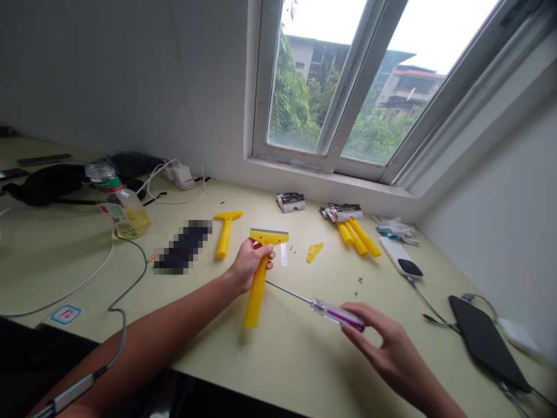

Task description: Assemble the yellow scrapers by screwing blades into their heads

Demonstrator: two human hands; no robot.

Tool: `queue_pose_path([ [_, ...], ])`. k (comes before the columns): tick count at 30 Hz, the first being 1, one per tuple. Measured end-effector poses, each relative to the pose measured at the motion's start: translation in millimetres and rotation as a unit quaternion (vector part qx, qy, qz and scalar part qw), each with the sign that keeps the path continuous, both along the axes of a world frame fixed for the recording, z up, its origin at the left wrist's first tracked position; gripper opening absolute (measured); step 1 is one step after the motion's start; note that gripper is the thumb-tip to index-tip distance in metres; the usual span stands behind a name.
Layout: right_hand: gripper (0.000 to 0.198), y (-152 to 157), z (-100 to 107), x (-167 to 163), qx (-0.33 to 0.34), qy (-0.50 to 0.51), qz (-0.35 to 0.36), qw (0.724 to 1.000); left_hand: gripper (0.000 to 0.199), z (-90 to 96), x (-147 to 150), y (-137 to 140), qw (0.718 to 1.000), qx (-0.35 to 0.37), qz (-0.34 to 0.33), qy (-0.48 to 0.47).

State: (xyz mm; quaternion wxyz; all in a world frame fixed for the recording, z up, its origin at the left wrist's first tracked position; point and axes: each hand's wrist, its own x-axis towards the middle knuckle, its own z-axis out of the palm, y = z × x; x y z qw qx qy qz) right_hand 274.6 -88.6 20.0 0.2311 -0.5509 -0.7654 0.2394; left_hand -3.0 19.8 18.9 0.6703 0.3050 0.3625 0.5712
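My left hand is closed around the neck of a yellow scraper, whose wide head with a grey blade edge points toward the window. Between the thumb and fingers of my right hand is the clear and purple handle of a screwdriver. Its thin shaft reaches left to beside the scraper's handle; whether the tip touches it is hidden. Just right of the scraper head lie a flat metal blade, a few small screws and a loose yellow plastic piece.
Another yellow scraper lies behind my left hand. Several packaged scrapers rest at the back right, near a cardboard sleeve. A white power bank and a black phone-like slab are on the right, a plastic bottle on the left.
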Motion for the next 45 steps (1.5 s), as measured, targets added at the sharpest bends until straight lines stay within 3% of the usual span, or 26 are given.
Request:
queue_pose_path([
  [3,0.031,16.4,27.3,14.7,0.016,0.154,-0.036,0.987,0.024,1.0,-0.4,0.0,1.000,-0.003,0.002,0.006],
  [7,0.022,49.4,78.2,7.9,0.136,0.372,-0.044,0.917,0.025,-1.0,0.0,1.0,1.000,-0.022,0.001,0.018],
  [10,0.022,71.9,110.5,-14.7,0.301,0.415,-0.036,0.858,0.026,-4.0,1.4,0.6,0.999,-0.023,-0.008,0.024],
  [13,0.022,82.8,122.2,-41.4,0.383,0.430,-0.035,0.817,0.027,-6.5,3.4,-1.8,0.999,-0.021,-0.021,0.027],
  [17,0.024,84.6,110.5,-64.0,0.372,0.404,0.005,0.836,0.028,-7.7,5.8,-5.0,0.998,-0.035,-0.039,0.030],
  [22,0.025,86.2,98.2,-64.2,0.345,0.401,0.030,0.848,0.027,-7.9,7.9,-6.1,0.998,-0.027,-0.047,0.041],
  [45,0.023,92.7,96.2,-61.3,0.305,0.408,0.038,0.859,0.033,-8.8,8.2,-7.4,0.998,-0.029,-0.057,0.026],
])
